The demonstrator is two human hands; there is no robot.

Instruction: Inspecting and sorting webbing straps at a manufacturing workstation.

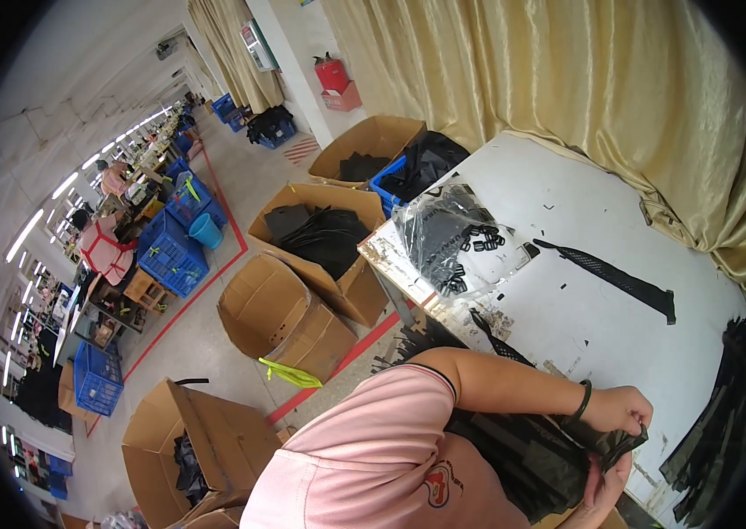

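Observation:
At the lower right, my left hand is closed on the edge of a dark olive-black fabric piece, and a dark bracelet circles the wrist. Just below it, my right hand pinches the same fabric from underneath, its arm mostly out of the picture. More black fabric pieces hang or lie between my body and the table. Beyond my hands, a black mesh strap lies flat on the white table. A second mesh strap shows partly behind my left upper arm.
A clear plastic bag with small black buckles sits on the table's left side. Black strips hang at its right edge. Cardboard boxes and a blue crate stand left of the table. Gold curtains hang behind.

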